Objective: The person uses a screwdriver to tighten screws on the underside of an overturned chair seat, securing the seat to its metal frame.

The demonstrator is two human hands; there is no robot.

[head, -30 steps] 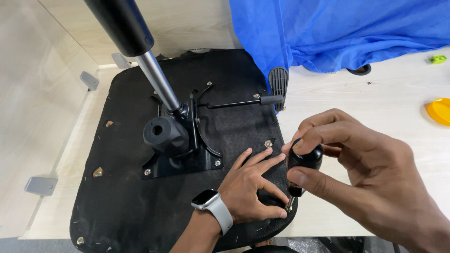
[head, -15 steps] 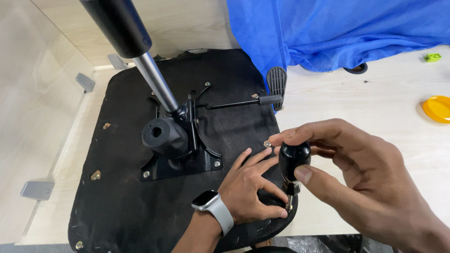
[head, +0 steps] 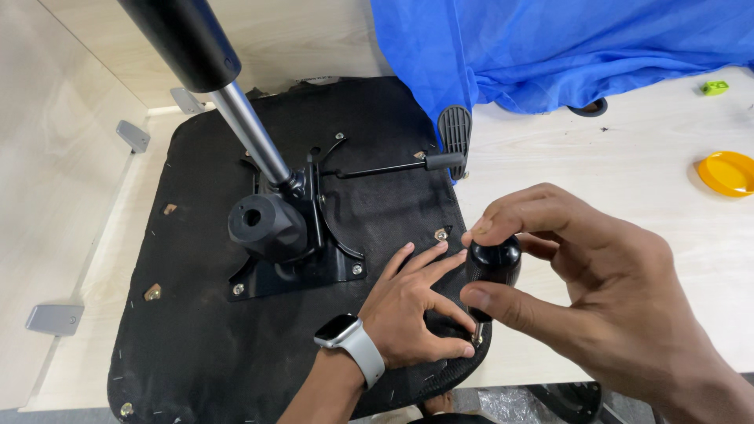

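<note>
An upturned black chair seat (head: pixel 196 345) lies on a pale wooden table, its metal mechanism plate (head: pixel 302 263) and gas-lift column (head: pixel 212 86) pointing up. My left hand (head: pixel 416 310), with a smartwatch on the wrist, rests flat on the seat's right front corner, fingers spread beside a screw (head: pixel 441 234). My right hand (head: pixel 581 290) grips the round black handle of a screwdriver (head: pixel 492 263), held upright with its tip down at the seat's edge near my left fingertips.
A black lever with a ribbed paddle (head: pixel 454 133) sticks out from the mechanism to the right. Blue cloth (head: pixel 565 47) covers the table's back. A yellow dish (head: pixel 727 173) and a small green piece (head: pixel 715 87) lie far right. Grey brackets (head: pixel 53 319) sit at left.
My right hand has turned on the screwdriver handle and shifted slightly left, toward the seat edge. My left hand stays pressed on the seat.
</note>
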